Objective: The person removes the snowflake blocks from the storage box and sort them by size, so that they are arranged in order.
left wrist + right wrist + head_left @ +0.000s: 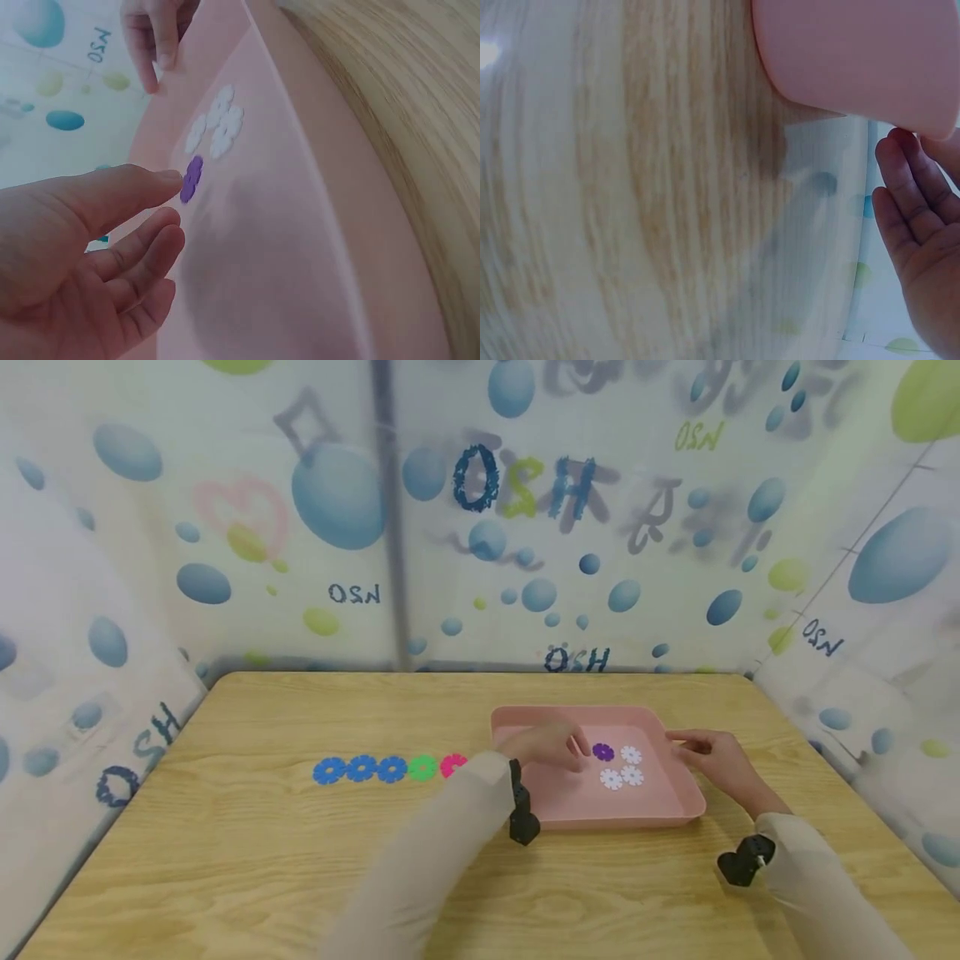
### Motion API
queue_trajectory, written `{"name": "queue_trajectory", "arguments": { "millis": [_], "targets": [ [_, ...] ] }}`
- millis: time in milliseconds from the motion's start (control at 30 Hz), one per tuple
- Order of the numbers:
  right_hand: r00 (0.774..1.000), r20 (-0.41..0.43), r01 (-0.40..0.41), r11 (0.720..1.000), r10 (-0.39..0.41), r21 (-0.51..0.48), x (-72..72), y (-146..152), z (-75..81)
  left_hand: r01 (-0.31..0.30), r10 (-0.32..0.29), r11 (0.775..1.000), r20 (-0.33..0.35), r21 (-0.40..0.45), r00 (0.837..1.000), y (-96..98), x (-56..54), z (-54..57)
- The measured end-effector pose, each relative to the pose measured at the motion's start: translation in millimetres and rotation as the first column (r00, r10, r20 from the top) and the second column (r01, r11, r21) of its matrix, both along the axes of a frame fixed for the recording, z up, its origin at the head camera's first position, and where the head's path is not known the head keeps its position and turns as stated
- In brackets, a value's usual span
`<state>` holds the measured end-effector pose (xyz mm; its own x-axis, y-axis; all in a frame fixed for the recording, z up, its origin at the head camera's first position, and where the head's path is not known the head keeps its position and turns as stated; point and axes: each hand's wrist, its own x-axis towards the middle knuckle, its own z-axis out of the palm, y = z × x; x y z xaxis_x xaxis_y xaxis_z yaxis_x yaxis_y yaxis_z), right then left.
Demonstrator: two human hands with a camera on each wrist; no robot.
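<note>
A pink tray (600, 814) holds one purple snowflake disc (603, 752) and three white snowflake discs (632, 774), flat and notched round the edge. Over the tray's left part is my left hand (546, 746), its fingers loosely bent and nothing between them. In the left wrist view, its thumb and fingers stand apart, the thumb tip appearing just beside the purple disc (192, 180); whether they touch is unclear. My right hand (712, 756) pinches the tray's right rim. In the right wrist view, the fingers (901, 180) lie outside the tray wall (862, 56), and the thumb is partly hidden.
Left of the tray, a row of snowflake discs lies on the wooden table (225, 860): three blue discs (362, 768), a green disc (423, 768) and a pinkish-red disc (452, 766), partly covered by my left sleeve. A patterned curtain (465, 610) hangs behind the table.
</note>
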<state>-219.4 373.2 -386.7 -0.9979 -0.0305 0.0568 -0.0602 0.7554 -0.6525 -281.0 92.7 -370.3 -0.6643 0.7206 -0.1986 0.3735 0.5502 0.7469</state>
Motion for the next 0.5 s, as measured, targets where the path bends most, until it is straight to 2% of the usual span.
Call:
{"name": "queue_trajectory", "arguments": {
  "millis": [267, 400, 500],
  "targets": [
    [1.000, 0.001, -0.008, 1.000, 0.008, 0.007, -0.5, -0.9, 0.7, -0.052, 0.052, 0.999, 0.045, -0.004, 0.998, 29.2, 5.8, -6.0],
    [1.000, -0.002, -0.017, 1.000, 0.017, 0.012, 0.1, -0.3, 1.9, -0.058, 0.058, 0.998, 0.025, -0.030, 0.998, 38.5, 8.3, -7.1],
    [1.000, -0.006, -0.018, 1.000, 0.018, 0.016, 0.4, 0.5, 2.9, -0.040, 0.040, 0.998, 0.004, -0.049, 0.999, 42.6, 9.2, -7.0]
  ]
}}
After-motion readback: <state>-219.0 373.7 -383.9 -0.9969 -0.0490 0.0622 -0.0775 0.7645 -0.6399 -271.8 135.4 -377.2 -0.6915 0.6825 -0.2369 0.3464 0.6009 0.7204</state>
